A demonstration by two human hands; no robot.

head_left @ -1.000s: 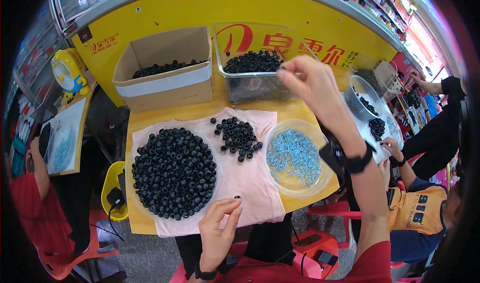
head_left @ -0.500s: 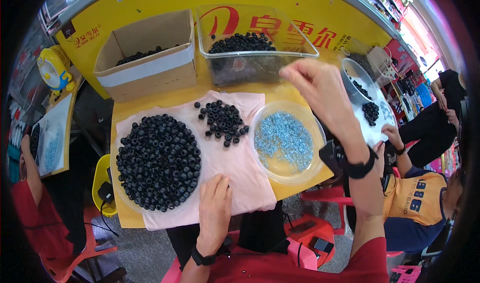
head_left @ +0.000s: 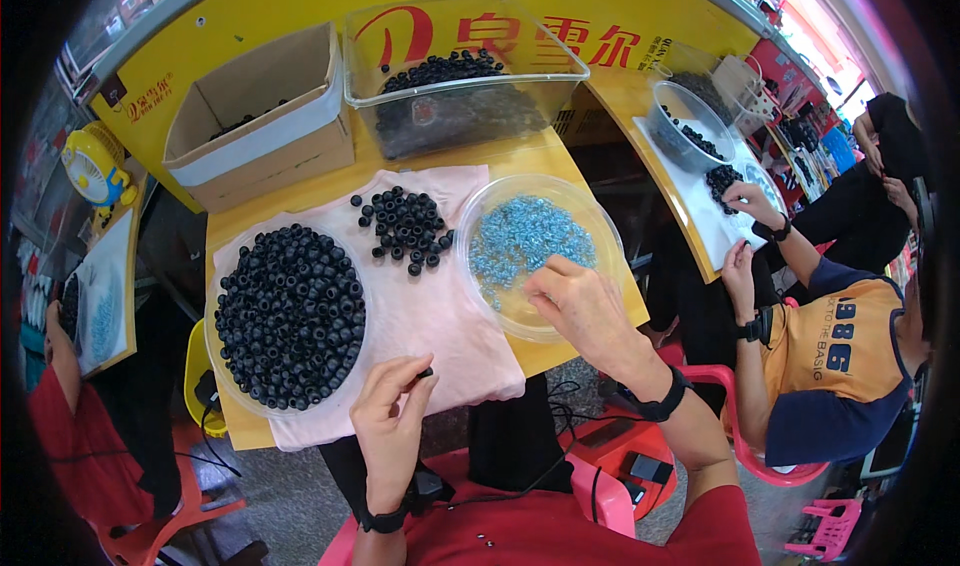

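right hand (head_left: 580,306) is now reaching down into the clear bowl (head_left: 590,206) of blue rings (head_left: 525,238), fingers curled, no longer raised at the tub | left hand (head_left: 390,421) is pinching one black ring (head_left: 425,373) over the pink cloth's (head_left: 440,316) near edge

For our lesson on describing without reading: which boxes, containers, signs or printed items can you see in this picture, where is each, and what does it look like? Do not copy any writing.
Cardboard box: far left of the table, brown, open, with a white band.
Clear plastic tub: far centre, rectangular, holding black rings.
Yellow sign panel: behind the table, curved, with red characters and a red logo.
Round clear dish: under the right hand, holding blue pieces.
Printed shirt: on the neighbour at right, orange and navy.
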